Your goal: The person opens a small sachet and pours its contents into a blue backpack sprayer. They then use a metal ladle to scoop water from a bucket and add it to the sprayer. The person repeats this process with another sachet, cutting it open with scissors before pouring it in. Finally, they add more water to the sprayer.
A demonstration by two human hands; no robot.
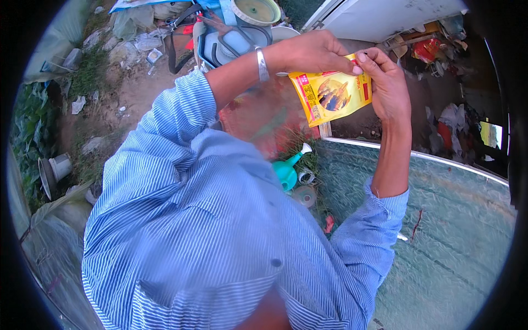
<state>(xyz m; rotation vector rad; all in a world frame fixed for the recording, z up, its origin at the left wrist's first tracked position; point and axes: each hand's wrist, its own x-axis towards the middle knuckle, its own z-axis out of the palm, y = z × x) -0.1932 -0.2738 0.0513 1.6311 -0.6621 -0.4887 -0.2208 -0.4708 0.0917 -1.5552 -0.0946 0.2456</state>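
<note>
A yellow printed plastic packet (pixel 336 97) with a picture on its front hangs tilted from my fingers. My left hand (pixel 326 53), with a silver bracelet (pixel 262 64) on its wrist, pinches the packet's top edge between thumb and fingers. My right hand (pixel 387 78) grips the same edge near its right corner, the two thumbs close together. Whether the packet's top is torn cannot be seen. Some of the fingertips are hidden behind it. Below the packet, a teal watering can (pixel 285 173) with a white spout head lies near grass.
Ahead stand a round tub (pixel 256 10) of murky liquid and a blue container (pixel 231 45) with dark-handled shears (pixel 220 27) above it. A white panel (pixel 383 18) is at upper right. A white-edged frame (pixel 458 159) borders the green sheet (pixel 449 255). Litter lies at left and right.
</note>
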